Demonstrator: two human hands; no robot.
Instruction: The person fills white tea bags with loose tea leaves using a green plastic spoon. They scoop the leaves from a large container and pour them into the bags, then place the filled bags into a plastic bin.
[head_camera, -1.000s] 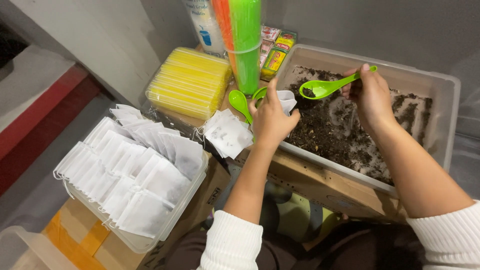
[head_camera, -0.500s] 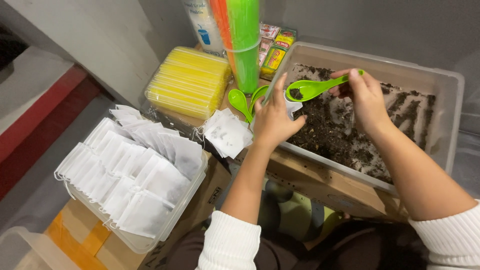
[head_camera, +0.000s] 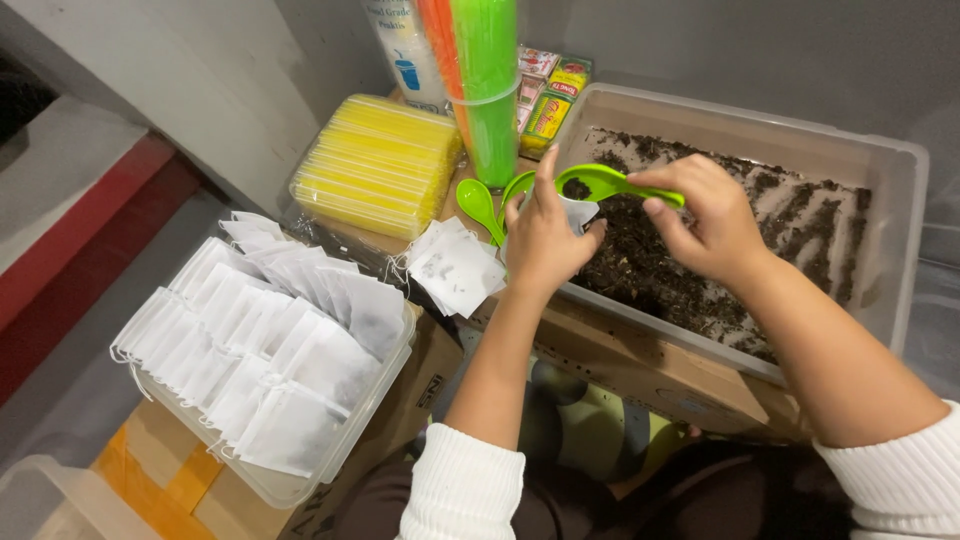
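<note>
- Progress, judged from the layout: the clear plastic tray (head_camera: 395, 375) at lower left is carrying a dense stack of small white filter sachets (head_camera: 270, 345), most showing dark contents, so a large batch is looking filled already.
- A smaller loose pile of flat white sachets (head_camera: 455, 270) is lying on the cardboard worktop (head_camera: 640, 365) just left of the left hand; these are reading as empty and remaining to do.
- The grey plastic bin (head_camera: 900, 200) of dark loose crumbly material (head_camera: 660, 265) is holding plenty, thinly spread toward its far side.
- Left hand (head_camera: 545, 235) is gripping a small white sachet (head_camera: 580, 212), fingers curled closed around it, mouth facing up at the bin's near edge.
- Right hand (head_camera: 700, 215) is pinching the handle of a bright green plastic spoon (head_camera: 605, 183) between thumb and fingertips, otherwise closed.
- The spoon bowl is carrying a dark scoop and hovering directly over the sachet mouth, just beside the left thumb; whether it is touching the sachet cannot be told.
- Two more green spoons (head_camera: 482, 205) are lying on the worktop just left of the left hand.
</note>
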